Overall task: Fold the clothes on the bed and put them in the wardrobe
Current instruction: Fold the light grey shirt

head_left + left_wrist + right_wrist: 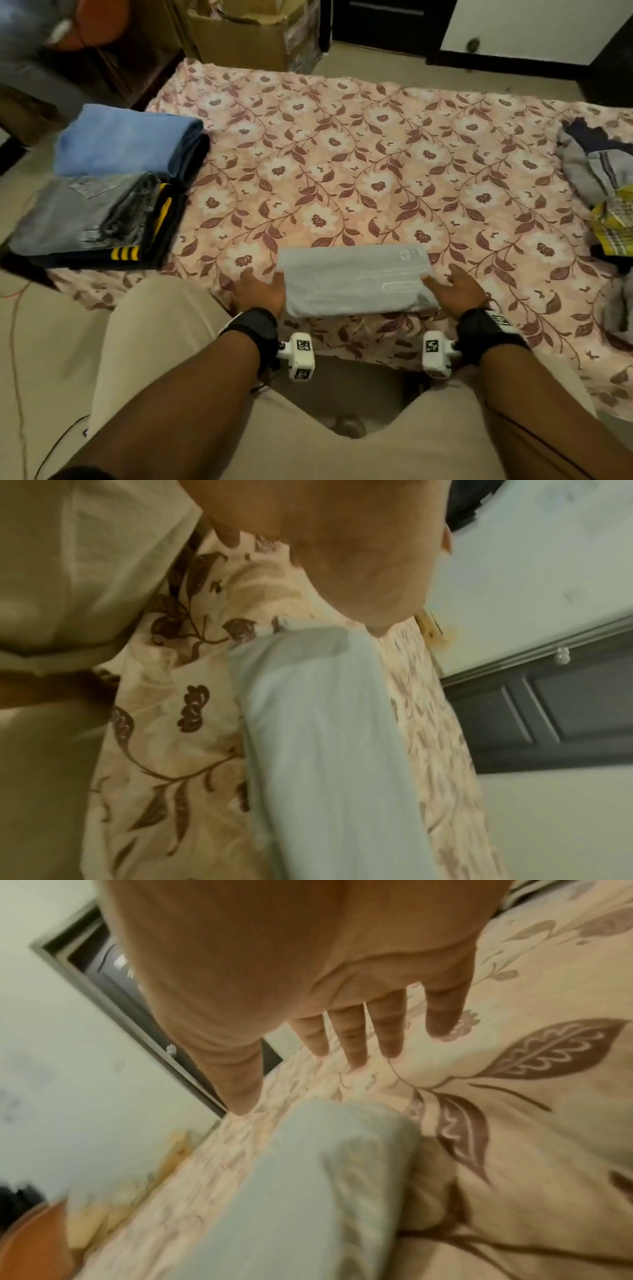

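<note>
A matt, soft-looking pale grey folded cloth [352, 281] with a faint white print is lying on the printed floral cotton-like bedsheet [342, 154], while faded denim [68, 212] and a fuzzy blue towel-like fabric [120, 140] are sitting stacked beside a creased brown cardboard box [246, 37].

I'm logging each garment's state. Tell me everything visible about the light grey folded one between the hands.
The grey garment is a soft, light grey cloth folded into a flat, wide rectangle with faint white print near its right end. It lies on the floral bedsheet at the near edge of the bed. The left hand and right hand flank its two ends, fingers straight; whether they touch it is unclear.
</note>
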Available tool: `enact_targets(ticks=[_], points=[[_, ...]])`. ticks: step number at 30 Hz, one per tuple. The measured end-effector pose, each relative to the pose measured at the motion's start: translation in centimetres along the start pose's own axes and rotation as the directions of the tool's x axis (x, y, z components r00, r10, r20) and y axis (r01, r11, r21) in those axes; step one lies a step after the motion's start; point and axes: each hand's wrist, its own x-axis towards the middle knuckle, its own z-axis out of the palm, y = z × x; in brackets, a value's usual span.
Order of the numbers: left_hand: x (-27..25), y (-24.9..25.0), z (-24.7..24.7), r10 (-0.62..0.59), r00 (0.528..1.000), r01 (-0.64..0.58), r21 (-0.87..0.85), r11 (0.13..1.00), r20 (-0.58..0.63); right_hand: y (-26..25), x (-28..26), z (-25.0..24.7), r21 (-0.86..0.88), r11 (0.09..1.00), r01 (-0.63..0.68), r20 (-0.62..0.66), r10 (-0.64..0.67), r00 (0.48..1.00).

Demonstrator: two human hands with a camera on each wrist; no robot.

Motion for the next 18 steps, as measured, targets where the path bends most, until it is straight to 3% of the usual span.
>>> enact_targets(ticks=[3,5,8,11,15,18], points=[[-1.4,-0.9,-1.9,0.054,0.976,-0.084,0.132,0.988,0.213,0.3,-0.8,-0.5,-0.087,0.995,-0.047,0.031,0.05,0.998],[-3.0,-2.1,-1.8,0.082,0.95,-0.114,0.091,0.989,0.3,0.8,-1.1,0.8,-0.167,0.984,-0.069,0.085,0.084,0.993],[-3.4,-3.7,-1.1,0.119,0.961,-0.135,0.049,0.99,0.25,1.2,-1.4,2.0,-0.144,0.986,-0.09,0.075,0.101,0.992],[-3.4,-3.5,-1.9,0.147,0.956,-0.187,0.141,0.972,0.254,0.1,-2.3,1.7,-0.147,0.988,-0.056,0.019,0.06,0.998],[-3.0,-3.3,-1.6,0.174,0.936,-0.249,0.228,0.941,0.306,-0.9,-3.1,1.0,-0.168,0.985,-0.028,0.046,0.037,0.998],[-2.7,-3.1,-1.8,0.175,0.951,-0.263,0.37,0.891,0.255,-0.2,-3.1,0.4,-0.15,0.986,-0.073,0.0,0.074,0.997]])
